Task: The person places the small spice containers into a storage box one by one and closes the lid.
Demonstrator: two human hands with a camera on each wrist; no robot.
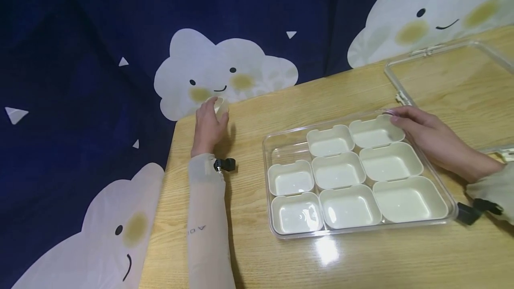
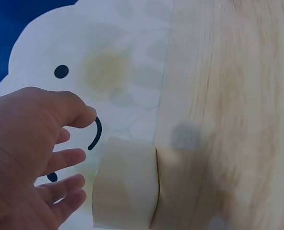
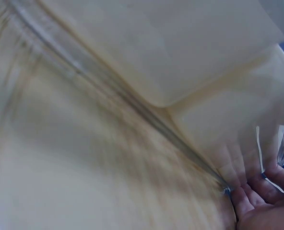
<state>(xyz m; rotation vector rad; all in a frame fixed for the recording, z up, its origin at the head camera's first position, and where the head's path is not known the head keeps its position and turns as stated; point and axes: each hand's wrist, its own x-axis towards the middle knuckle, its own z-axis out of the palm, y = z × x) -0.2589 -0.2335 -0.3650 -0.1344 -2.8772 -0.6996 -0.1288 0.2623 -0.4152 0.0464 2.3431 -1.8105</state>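
Near the table's far left corner, a small cream bin point(image 1: 222, 108) stands beside my left hand point(image 1: 209, 128). In the left wrist view, the left hand point(image 2: 31, 153) has its thumb and loosely bent fingers spread apart, with the cream bin point(image 2: 125, 187) just beyond them. A clear plastic box point(image 1: 348, 231) holds several cream bins point(image 1: 339, 171) in rows; its back left spot shows bare clear plastic. My right hand point(image 1: 429, 135) grips the box at its back right corner, thumb over the rim. Fingers of the right hand point(image 3: 264, 203) bend against that corner in the right wrist view.
A clear lid or frame with latches point(image 1: 401, 95) lies on the wooden table point(image 1: 249, 253) at the back right. A dark blue cloth point(image 1: 100, 17) with smiling clouds hangs behind and left of the table.
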